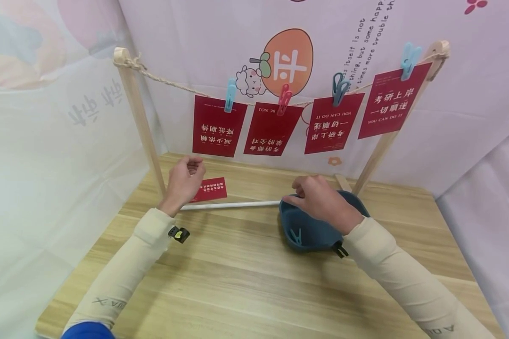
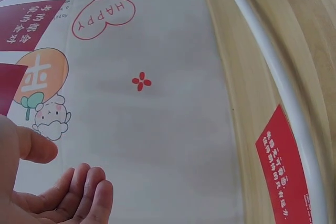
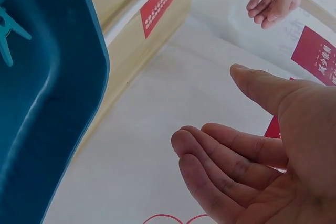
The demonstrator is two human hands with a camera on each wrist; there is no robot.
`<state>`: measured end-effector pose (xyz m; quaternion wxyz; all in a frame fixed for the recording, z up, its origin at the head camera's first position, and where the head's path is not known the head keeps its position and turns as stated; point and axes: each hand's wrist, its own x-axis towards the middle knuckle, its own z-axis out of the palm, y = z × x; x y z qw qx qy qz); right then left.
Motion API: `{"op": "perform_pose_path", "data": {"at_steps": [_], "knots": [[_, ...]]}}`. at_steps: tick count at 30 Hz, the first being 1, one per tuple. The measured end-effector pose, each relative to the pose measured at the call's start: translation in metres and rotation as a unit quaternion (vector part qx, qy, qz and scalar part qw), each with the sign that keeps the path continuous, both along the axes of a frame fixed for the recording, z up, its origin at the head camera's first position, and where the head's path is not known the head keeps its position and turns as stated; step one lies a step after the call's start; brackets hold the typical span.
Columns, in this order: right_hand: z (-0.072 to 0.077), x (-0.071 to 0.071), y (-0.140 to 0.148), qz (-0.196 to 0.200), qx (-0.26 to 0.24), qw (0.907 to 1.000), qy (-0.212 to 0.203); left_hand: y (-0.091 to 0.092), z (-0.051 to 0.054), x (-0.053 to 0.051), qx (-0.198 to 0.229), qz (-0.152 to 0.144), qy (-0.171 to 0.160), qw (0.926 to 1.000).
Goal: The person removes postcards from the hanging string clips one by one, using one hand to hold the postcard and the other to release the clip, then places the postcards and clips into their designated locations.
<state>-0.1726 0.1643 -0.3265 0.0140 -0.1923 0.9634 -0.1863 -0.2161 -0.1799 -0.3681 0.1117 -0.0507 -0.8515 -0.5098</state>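
My left hand (image 1: 183, 183) is raised, holding nothing, near a red card (image 1: 214, 188) lying on the table behind a white rod. In the left wrist view its fingers bend loosely, the thumb apart from them. Over the back part of a dark blue basin (image 1: 307, 235) hovers my right hand (image 1: 324, 203), also holding nothing; the right wrist view has its thumb and fingers spread apart. Inside the basin lies a teal clothespin (image 3: 9, 32). Several red cards hang from a twine line, among them the leftmost card (image 1: 218, 127) under a light blue clothespin (image 1: 231, 96) and another under a red clothespin (image 1: 283, 100).
Two wooden posts hold up the twine (image 1: 169, 84), the left post (image 1: 140, 117) and the right post (image 1: 377, 157). A white rod (image 1: 237, 205) runs low between them across the wooden table (image 1: 237, 282). Printed white cloth (image 1: 186, 28) stands behind and at the sides.
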Motion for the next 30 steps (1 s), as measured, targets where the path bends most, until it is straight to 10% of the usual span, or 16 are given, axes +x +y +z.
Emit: {"op": "perform_pose_path", "data": {"at_steps": [30], "knots": [[0.029,0.003,-0.012,0.020,-0.020,0.9982,0.053,0.000,0.016,0.007,0.157,-0.035,0.108,0.9811]]}}
